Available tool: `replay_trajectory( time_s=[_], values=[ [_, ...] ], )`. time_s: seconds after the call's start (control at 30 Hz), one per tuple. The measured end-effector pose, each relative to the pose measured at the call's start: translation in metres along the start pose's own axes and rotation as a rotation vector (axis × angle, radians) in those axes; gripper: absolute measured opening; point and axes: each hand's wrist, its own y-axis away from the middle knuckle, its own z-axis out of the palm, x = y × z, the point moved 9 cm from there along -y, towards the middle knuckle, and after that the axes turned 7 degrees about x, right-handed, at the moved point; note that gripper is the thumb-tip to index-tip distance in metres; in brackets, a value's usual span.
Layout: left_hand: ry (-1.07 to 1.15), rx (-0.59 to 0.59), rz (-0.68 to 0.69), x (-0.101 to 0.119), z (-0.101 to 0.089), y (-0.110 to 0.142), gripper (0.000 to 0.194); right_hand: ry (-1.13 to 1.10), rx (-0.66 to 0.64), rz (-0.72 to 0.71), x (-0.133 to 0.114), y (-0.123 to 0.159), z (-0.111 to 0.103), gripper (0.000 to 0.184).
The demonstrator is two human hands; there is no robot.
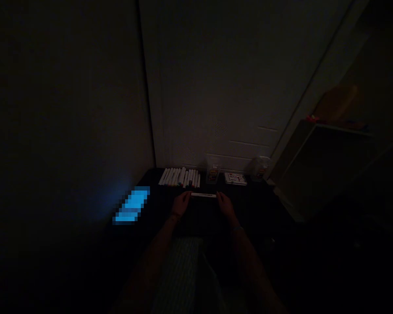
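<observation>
No text is readable, the dark print on the white marker [203, 195] included.

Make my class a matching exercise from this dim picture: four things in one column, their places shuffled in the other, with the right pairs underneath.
Things
1. Single white stick
2. Row of white sticks
3. Flat white item with red marks
4. Glowing blue patch

Places
A. Between the two clear containers
B. Near the left edge of the dark table, blurred into blocks
C. Held by its ends, between the left hand and the right hand
D. Side by side at the back of the table, left of both clear containers

Right pairs: 1-C, 2-D, 3-A, 4-B
</observation>
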Motion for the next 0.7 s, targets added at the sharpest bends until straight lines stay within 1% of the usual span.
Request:
replay_trajectory(
  time_s=[0.13,0.27,0.37,0.7],
  values=[
    [-0.044,0.007,0.002,-0.002,-0.0004,-0.0009,0.037,0.005,0.019,-0.012,0.0024,-0.0011,0.0005,0.04],
    [-0.058,0.007,0.006,-0.0042,0.0006,-0.0014,0.038,0.005,0.01,-0.024,0.0028,-0.0005,0.0014,0.041],
    [-0.057,-0.003,-0.017,-0.0066,0.0016,-0.0012,0.037,0.008,0.017,-0.011,0.0029,-0.0003,-0.0002,0.041],
    [-0.036,-0.017,-0.025,-0.0075,0.0031,-0.0005,0.036,0.031,0.022,-0.006,0.002,-0.0017,-0.0012,0.038]
  ],
)
